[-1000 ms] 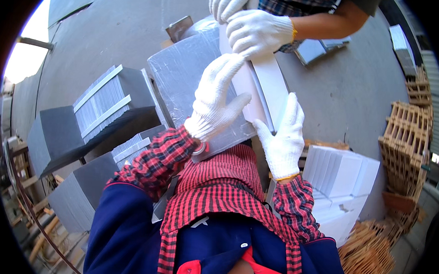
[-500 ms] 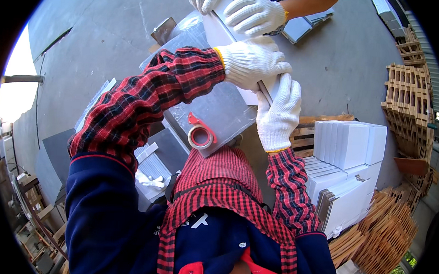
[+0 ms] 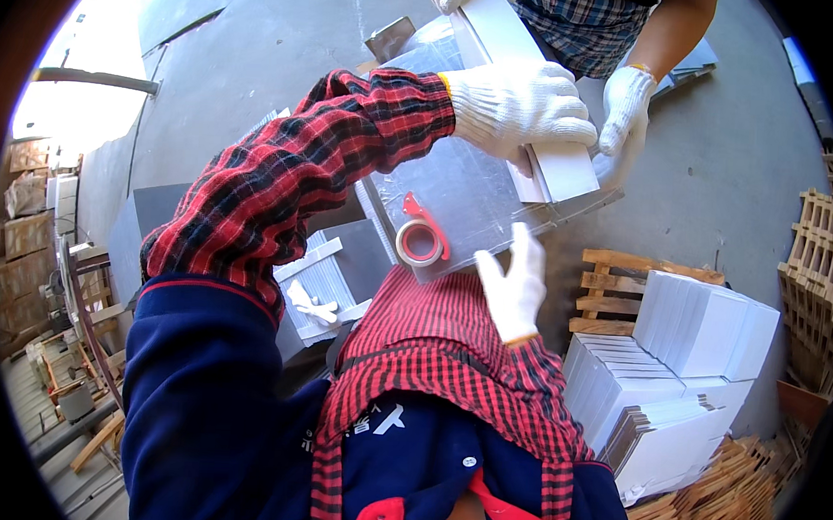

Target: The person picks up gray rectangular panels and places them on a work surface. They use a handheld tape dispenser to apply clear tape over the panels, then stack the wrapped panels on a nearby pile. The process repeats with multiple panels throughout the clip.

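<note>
While the left hand [image 3: 521,107] wraps over the long white box [image 3: 569,174], clamped near its close end, the right hand [image 3: 515,288] holds nothing, fingers spread apart, just beside the plastic-covered table [image 3: 471,193]. Box lies over the table, beyond the red tape dispenser [image 3: 424,227].

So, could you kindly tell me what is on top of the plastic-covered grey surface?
On the surface, at its near end, sits a red tape dispenser; a long white piece extends over the right side. What lies directly beneath them is covered and cannot be seen.
</note>
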`<action>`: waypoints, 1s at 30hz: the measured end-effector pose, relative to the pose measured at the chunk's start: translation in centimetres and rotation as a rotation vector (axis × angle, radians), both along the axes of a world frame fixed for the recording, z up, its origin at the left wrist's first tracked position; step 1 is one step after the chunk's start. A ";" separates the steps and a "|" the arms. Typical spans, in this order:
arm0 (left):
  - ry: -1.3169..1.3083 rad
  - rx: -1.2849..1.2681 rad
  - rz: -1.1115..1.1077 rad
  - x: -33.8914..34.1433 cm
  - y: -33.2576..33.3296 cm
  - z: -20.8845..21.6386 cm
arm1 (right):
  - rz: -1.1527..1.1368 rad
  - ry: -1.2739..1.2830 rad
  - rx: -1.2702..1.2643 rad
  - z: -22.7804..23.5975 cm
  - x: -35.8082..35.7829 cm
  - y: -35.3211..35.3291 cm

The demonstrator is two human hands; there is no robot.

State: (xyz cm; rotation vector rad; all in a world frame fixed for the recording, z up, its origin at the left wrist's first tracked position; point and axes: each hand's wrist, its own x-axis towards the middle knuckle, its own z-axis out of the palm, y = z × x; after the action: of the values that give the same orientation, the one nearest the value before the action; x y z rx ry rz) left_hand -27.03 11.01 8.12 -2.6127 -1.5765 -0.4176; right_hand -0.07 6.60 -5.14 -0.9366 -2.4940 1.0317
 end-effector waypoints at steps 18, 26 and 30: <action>-0.100 0.007 -0.078 -0.5 0.0 1.5 | 0.270 -0.460 -0.589 -8.7 -0.2 2.9; -0.360 0.269 -0.088 -0.2 -1.1 -0.9 | -0.556 0.112 -1.076 3.6 14.8 0.0; -0.334 0.362 0.048 0.9 -2.0 -2.0 | -0.566 0.286 -0.834 13.2 11.8 -2.7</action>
State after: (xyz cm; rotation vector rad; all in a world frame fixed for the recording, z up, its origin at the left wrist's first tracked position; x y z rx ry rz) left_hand -26.16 9.05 6.14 -2.3114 -1.4685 -1.0712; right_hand 11.70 3.88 8.01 -1.4532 -1.3886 1.8363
